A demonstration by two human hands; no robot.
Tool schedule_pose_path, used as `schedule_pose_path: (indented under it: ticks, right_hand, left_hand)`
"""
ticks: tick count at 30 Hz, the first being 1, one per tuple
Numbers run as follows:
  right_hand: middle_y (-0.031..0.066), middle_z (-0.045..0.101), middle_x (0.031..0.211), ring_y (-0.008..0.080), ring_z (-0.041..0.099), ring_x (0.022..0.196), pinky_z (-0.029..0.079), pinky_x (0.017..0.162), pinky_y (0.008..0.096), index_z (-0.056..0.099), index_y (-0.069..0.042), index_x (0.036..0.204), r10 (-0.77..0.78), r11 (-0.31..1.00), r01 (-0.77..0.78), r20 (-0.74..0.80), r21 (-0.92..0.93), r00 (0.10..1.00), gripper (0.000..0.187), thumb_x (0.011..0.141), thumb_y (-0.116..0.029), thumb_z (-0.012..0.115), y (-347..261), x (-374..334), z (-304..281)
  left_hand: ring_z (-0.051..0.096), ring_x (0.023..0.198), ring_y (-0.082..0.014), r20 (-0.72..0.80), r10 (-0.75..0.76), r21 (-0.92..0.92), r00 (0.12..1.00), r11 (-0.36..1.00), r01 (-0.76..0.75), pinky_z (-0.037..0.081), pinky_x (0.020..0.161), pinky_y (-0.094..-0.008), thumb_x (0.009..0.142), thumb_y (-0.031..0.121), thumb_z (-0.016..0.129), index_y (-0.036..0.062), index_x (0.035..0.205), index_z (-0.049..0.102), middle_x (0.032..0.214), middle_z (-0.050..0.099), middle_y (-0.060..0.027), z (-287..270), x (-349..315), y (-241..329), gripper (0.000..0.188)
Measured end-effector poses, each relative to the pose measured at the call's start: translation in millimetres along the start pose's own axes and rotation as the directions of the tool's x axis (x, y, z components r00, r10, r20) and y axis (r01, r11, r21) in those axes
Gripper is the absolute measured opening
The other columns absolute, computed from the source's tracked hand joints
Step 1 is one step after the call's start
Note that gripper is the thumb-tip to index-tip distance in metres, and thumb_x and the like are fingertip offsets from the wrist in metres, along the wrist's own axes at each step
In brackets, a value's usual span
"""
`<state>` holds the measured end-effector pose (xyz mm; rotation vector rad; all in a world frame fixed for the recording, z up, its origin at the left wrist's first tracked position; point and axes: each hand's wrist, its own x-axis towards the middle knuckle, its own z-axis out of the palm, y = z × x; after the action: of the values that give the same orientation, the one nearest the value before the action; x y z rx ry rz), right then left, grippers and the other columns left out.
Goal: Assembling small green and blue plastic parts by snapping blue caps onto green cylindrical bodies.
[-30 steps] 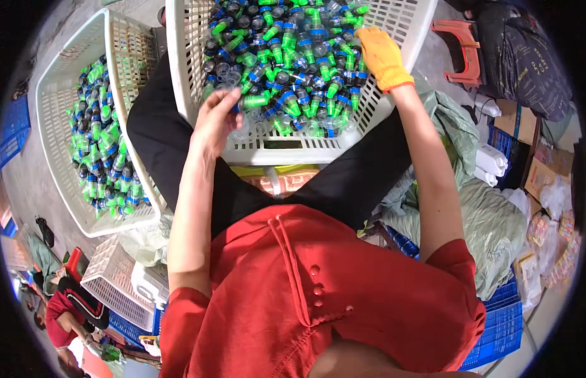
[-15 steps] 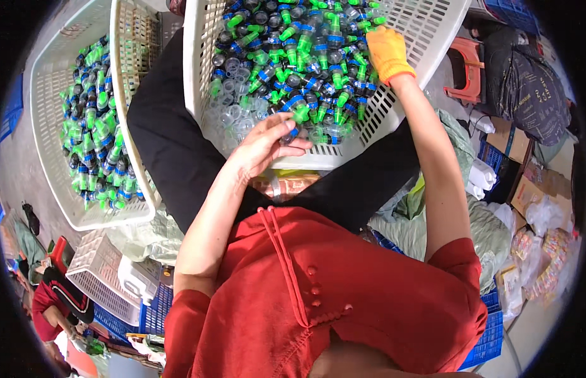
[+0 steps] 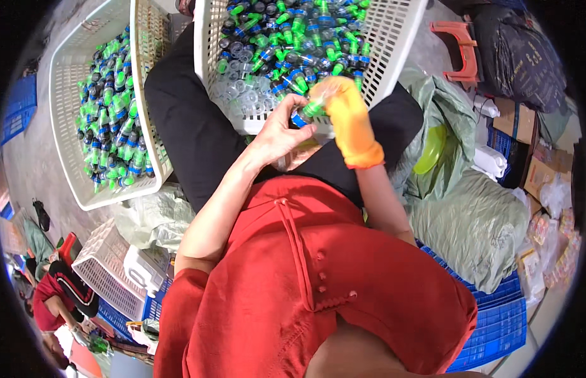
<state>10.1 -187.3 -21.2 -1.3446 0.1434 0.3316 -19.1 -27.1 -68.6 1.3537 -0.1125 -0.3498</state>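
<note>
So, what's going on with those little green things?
The bare left hand holds a small plastic piece with a green end and blue band, and the yellow-gloved right hand is at that green end. In front, a white slatted plastic basket is heaped with similar pieces. A second white plastic basket, to the left, holds more.

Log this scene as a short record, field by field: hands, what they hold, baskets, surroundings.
Left hand: bare, holding a small green-ended piece with a blue band
Right hand: in a yellow-orange glove, fingers at the piece's green end; exact grip blurred
Front basket: white, slotted, holding many similar pieces, with clear plastic cups at its near left
Left basket: white, also holding a heap of similar pieces
Right side: orange-red stool beside a black bag
</note>
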Motion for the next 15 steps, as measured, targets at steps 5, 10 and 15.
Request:
schedule_pose_path:
  ticks: [5,10,15]
  right_hand:
    - [0.0064,0.062,0.095,0.0151,0.052,0.072,0.043,0.068,0.0275,0.054,-0.006,0.107,-0.255,0.953,0.257,0.038,-0.160,0.966,0.023,0.085,-0.008,0.061,3,-33,0]
    - [0.0100,0.062,0.101,0.0216,0.055,0.074,0.044,0.065,0.0301,0.054,-0.005,0.106,0.091,0.615,0.207,0.330,-0.761,0.940,0.028,0.082,-0.014,0.065,-58,-54,-13]
    - [0.0093,0.058,0.088,0.0235,0.055,0.072,0.043,0.063,0.0302,0.056,-0.006,0.110,-0.190,0.222,0.694,0.668,-0.685,0.720,0.031,0.081,-0.012,0.065,-60,-56,-5]
  left_hand:
    - [0.054,0.067,-0.0183,-0.032,0.104,0.158,0.994,0.983,-0.097,0.046,0.064,-0.0310,0.073,0.002,0.066,0.0071,0.106,0.049,0.092,0.058,-0.0067,7,-9,15,0.037]
    - [0.053,0.066,-0.0192,0.084,-0.110,0.507,0.990,0.860,0.052,0.045,0.062,-0.0319,0.072,0.002,0.066,0.0072,0.101,0.049,0.082,0.059,-0.0081,2,-23,60,0.034]
    - [0.054,0.064,-0.0212,0.166,-0.264,0.453,0.950,0.876,0.164,0.045,0.062,-0.0334,0.071,0.003,0.066,0.0068,0.099,0.048,0.074,0.059,-0.0093,2,-38,56,0.033]
